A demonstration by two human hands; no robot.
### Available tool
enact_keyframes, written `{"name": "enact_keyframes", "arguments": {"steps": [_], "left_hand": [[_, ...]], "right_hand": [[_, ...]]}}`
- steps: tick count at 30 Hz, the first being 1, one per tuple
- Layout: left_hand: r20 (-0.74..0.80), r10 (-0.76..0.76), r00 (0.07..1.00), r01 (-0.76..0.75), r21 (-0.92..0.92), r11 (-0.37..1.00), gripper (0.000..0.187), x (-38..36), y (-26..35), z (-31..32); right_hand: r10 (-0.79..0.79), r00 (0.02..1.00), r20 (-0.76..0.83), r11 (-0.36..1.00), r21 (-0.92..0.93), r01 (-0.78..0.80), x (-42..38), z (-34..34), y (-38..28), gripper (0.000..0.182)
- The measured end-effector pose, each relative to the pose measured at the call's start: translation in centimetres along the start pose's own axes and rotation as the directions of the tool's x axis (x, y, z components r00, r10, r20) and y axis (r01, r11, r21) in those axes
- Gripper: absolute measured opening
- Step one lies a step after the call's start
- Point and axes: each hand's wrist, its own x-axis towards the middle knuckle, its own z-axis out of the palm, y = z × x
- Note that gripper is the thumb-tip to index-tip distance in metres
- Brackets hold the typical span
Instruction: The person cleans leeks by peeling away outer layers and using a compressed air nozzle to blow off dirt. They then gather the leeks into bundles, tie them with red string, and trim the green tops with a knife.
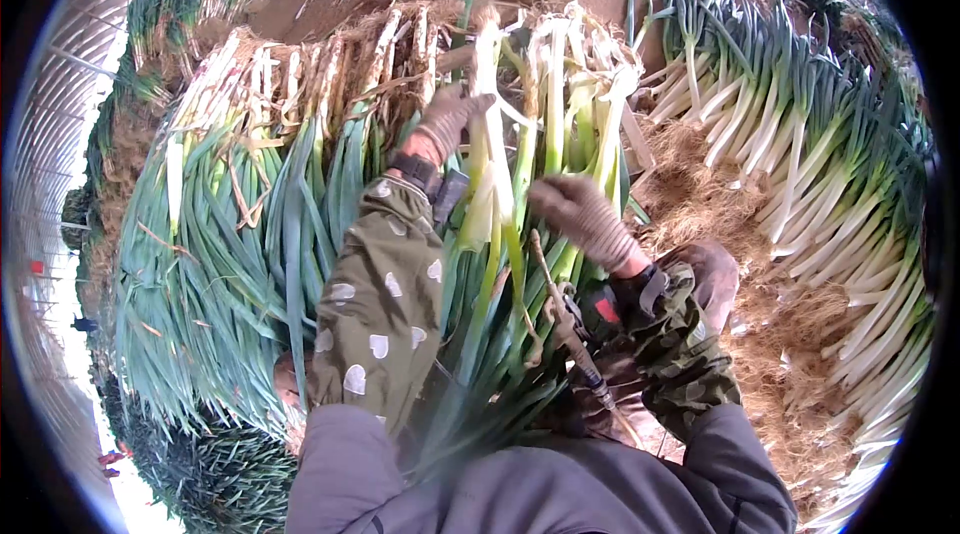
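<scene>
Beside the green onions [230, 234] heaped at left, the left hand [450, 122] grips a pale onion stalk [495, 149] at centre, which could snap if its drooping sheath [479, 222] is yanked hard, while the right hand [582, 219] curls nearby, too blurred to tell whether it holds anything.

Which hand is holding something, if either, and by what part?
Left hand: a leek, apparently by its pale stalk, below the root end. Right hand: blurred, can't tell.
</scene>
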Motion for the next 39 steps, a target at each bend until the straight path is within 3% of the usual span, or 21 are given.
{"name": "enact_keyframes", "arguments": {"steps": [2, 3, 4, 7, 8, 10, 15, 16, 18, 19, 20, 22, 24, 26, 28, 31, 33, 35, 37, 38, 39], "left_hand": [[0.072, 0.021, 0.997, -0.026, 0.067, 0.997, 0.063, -1.7, 3.9, -0.2], [0.083, 0.128, 0.988, -0.137, 0.116, 0.984, 0.069, -2.8, 5.2, 0.7], [0.082, 0.208, 0.975, -0.221, 0.211, 0.952, 0.055, -4.2, 6.0, 1.5], [0.175, 0.408, 0.896, -0.444, 0.34, 0.829, 0.064, -6.0, 6.3, 3.5], [0.207, 0.309, 0.928, -0.366, 0.36, 0.858, 0.068, -6.8, 7.0, 4.0], [0.24, 0.419, 0.876, -0.478, 0.311, 0.821, 0.046, -6.5, 6.4, 4.3], [0.313, 0.558, 0.769, -0.633, 0.25, 0.732, 0.032, -6.6, 8.3, 4.6], [0.184, 0.484, 0.856, -0.493, 0.574, 0.654, 0.028, -7.8, 9.7, 4.1], [0.03, 0.533, 0.846, -0.181, 0.956, 0.232, 0.022, -7.1, 12.3, 3.0], [-0.042, 0.598, 0.801, -0.179, 0.935, 0.305, 0.017, -5.3, 12.5, 1.1], [0.105, 0.72, 0.686, -0.214, 0.975, 0.062, 0.017, -4.1, 13.5, -0.9], [0.101, 0.663, 0.742, -0.012, 0.99, -0.137, 0.021, -4.1, 17.4, -2.4], [0.3, 0.686, 0.663, -0.03, 0.926, -0.376, 0.014, -3.1, 20.5, -4.9], [0.246, 0.705, 0.666, 0.023, 0.937, -0.348, 0.018, -3.3, 24.4, -6.6], [0.051, 0.684, 0.728, 0.08, 0.984, -0.158, 0.021, -3.2, 29.1, -11.2], [-0.174, 0.742, 0.648, 0.233, 0.972, 0.024, 0.022, -6.2, 33.7, -17.7], [-0.211, 0.705, 0.677, 0.281, 0.959, 0.016, 0.022, -8.1, 33.4, -19.2], [-0.119, 0.582, 0.805, 0.207, 0.975, -0.087, 0.023, -9.5, 29.0, -18.0], [0.191, 0.276, 0.942, -0.135, 0.968, -0.211, 0.025, -11.5, 20.7, -14.7], [0.429, 0.032, 0.903, -0.415, 0.888, -0.197, 0.025, -13.1, 15.4, -12.3], [0.591, -0.209, 0.779, -0.618, 0.781, -0.092, 0.026, -14.8, 11.1, -9.2]], "right_hand": [[-0.133, 0.974, -0.182, 0.964, -0.253, 0.085, -0.1, -0.5, -3.1, 0.032], [-0.2, 0.972, -0.124, 0.977, -0.097, 0.189, 1.3, -0.5, -1.5, 0.041], [-0.128, 0.99, -0.064, 0.991, 0.039, 0.131, 1.1, 0.5, -2.5, 0.05], [-0.187, 0.982, 0.001, 0.973, 0.137, 0.185, 0.4, 3.5, -2.7, 0.054], [-0.18, 0.982, -0.049, 0.969, 0.164, 0.186, 0.5, 3.8, -2.2, 0.051], [-0.295, 0.952, -0.083, 0.95, -0.132, 0.283, 1.1, 3.5, -2.1, 0.045], [-0.311, 0.937, -0.158, 0.949, 0.006, 0.315, -0.7, 3.1, -3.3, 0.025], [-0.24, 0.947, -0.214, 0.956, 0.115, 0.268, -1.5, 3.2, -4.2, 0.021], [-0.33, 0.932, -0.153, 0.932, 0.107, 0.347, -2.6, 2.4, -4.0, 0.019], [-0.257, 0.966, -0.036, 0.957, 0.125, 0.26, -3.8, 2.4, -4.4, 0.021], [-0.308, 0.951, 0.001, 0.937, 0.174, 0.303, -4.4, 3.1, -4.6, 0.019], [-0.332, 0.942, 0.039, 0.932, 0.17, 0.321, -5.1, 4.0, -4.2, 0.019], [-0.26, 0.957, 0.13, 0.963, 0.104, 0.248, -5.9, 3.8, -5.4, 0.018], [-0.221, 0.959, 0.175, 0.959, 0.22, 0.18, -6.5, 3.6, -7.1, 0.016], [-0.189, 0.929, 0.317, 0.955, 0.279, 0.099, -7.4, 2.6, -7.4, 0.016], [-0.211, 0.913, 0.348, 0.977, 0.087, 0.193, -9.0, 1.9, -5.1, 0.025], [-0.064, 0.989, 0.133, 0.898, 0.44, -0.001, -7.3, -0.3, -4.6, 0.028], [-0.189, 0.966, -0.177, 0.92, 0.312, 0.237, -5.5, -2.7, -6.2, 0.032], [-0.324, 0.889, -0.322, 0.891, 0.212, 0.401, -4.4, -3.9, -7.2, 0.032], [-0.362, 0.87, -0.335, 0.884, 0.172, 0.435, -4.4, -4.3, -6.8, 0.031], [-0.11, 0.932, -0.346, 0.933, 0.286, 0.217, -6.5, -3.2, -10.2, 0.026]]}}
